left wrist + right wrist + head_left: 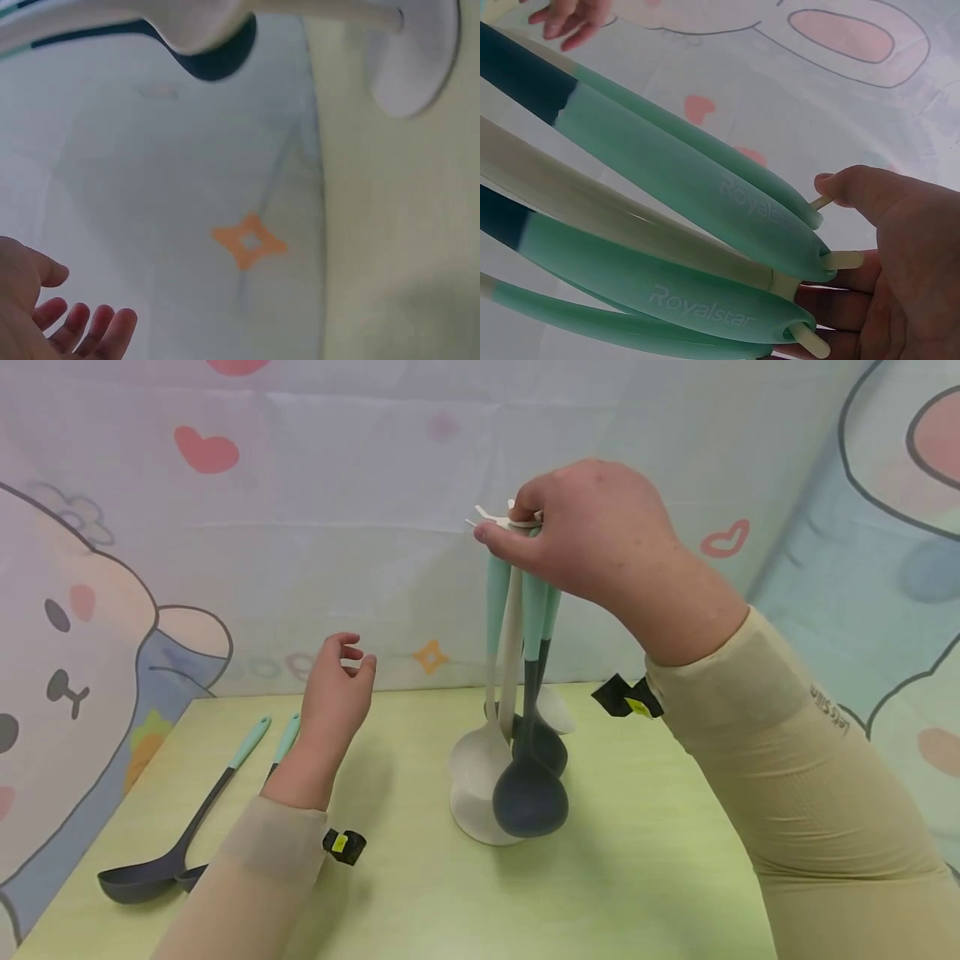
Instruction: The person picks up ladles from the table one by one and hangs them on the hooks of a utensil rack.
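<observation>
My right hand (600, 535) grips the hooked top of a white utensil stand (483, 828), thumb and fingers around its prongs. Ladles hang about the pole: a dark grey one (530, 802) in front, a white one (476, 760) to its left, others behind partly hidden. In the right wrist view, mint handles (667, 169) hang from cream hooks close by the palm. My left hand (336, 702) hovers left of the stand, holding nothing, its fingers loosely bent. The left wrist view shows those fingers apart from the stand's round base (412, 67).
On the table's left lies a dark ladle (165, 868) with a mint handle. Beside it, a second dark utensil (287, 739) is partly covered by my left forearm. A printed cloth (360, 527) with hearts and cartoon animals hangs behind the pale green table (637, 860).
</observation>
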Motion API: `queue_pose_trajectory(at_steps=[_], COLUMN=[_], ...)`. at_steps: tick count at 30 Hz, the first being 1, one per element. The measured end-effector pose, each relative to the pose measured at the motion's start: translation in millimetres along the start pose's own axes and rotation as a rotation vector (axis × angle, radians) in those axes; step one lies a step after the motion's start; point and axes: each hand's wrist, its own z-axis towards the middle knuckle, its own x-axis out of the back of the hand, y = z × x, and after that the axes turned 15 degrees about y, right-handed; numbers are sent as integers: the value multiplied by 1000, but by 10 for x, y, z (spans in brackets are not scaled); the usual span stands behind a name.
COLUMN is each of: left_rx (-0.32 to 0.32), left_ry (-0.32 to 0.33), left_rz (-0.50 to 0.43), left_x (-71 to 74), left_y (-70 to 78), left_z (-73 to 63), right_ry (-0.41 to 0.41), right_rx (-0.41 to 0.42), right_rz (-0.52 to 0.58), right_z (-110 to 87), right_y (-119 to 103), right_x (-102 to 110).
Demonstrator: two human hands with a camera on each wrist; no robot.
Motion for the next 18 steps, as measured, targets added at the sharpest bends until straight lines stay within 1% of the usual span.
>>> queue_pose_trajectory(at_steps=[4, 7, 10, 14, 18], left_rx=[67, 116, 158, 189, 225], left_ry=[1, -25, -96, -194, -243], left_rz=[76, 130, 206, 312, 383], left_x=[-24, -34, -37, -48, -57], left_y=[-206, -311, -409, -589, -784], left_z=[111, 182, 233, 279, 315], right_ry=[-2, 0, 3, 9, 4], right_rx=[-2, -4, -5, -3, -1], right_rz=[2, 1, -3, -2, -3], right_z=[0, -3, -10, -16, -14], right_y=[-4, -2, 0, -7, -24], right_x=[2, 1, -3, -9, -9])
